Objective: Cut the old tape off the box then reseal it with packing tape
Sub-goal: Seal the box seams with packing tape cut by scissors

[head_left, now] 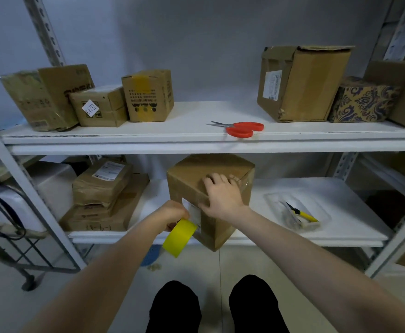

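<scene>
**Tape roll held at the box front, other hand pressing on top**

The cardboard box (191, 183) stands on the lower shelf (280, 188), turned corner-forward so that its near bottom corner juts past the shelf's front edge. The right hand (223, 195) lies on top of the box near its near edge, fingers spread and pressing on the cardboard, thumb down at the upper rim of the front face. The left hand (172, 213) is just left of the box's front face, fingers curled around a roll of yellow tape (179, 236). The roll hangs below the hand and sits right against the white label (191, 210) on that face; whether a strip already sticks to the box cannot be told.

To the right of the box, on the same shelf, lies a clear plastic tray (272, 197). In it rests a yellow-handled utility knife (302, 213) among some clear wrapping. Above the box, on the upper shelf (191, 111), lie red-handled scissors (241, 128), blades nearly closed.
</scene>
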Demonstrator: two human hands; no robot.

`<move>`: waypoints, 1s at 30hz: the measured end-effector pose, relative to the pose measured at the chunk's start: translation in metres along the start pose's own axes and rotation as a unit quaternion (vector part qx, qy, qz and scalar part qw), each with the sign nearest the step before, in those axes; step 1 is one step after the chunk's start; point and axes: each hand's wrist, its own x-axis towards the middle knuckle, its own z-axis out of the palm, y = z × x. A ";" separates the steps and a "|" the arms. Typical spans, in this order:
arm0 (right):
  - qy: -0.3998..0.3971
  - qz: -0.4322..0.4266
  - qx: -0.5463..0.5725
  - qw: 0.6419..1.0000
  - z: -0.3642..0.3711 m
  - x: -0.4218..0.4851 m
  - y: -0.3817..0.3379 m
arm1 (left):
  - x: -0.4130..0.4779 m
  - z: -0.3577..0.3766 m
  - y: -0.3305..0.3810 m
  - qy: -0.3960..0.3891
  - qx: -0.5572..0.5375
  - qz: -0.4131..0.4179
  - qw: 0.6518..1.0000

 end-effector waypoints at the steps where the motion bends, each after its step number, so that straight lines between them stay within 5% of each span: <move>1: 0.001 0.007 -0.004 1.000 0.009 0.000 -0.001 | 0.002 -0.001 -0.003 -0.001 0.001 -0.005 1.000; 21: 0.189 -0.059 -0.086 0.976 0.033 -0.001 0.032 | 0.002 0.001 -0.007 -0.010 -0.035 0.028 0.999; 30: 0.188 -0.121 0.030 0.974 0.041 -0.014 0.066 | -0.011 -0.017 -0.006 0.012 -0.061 0.111 0.992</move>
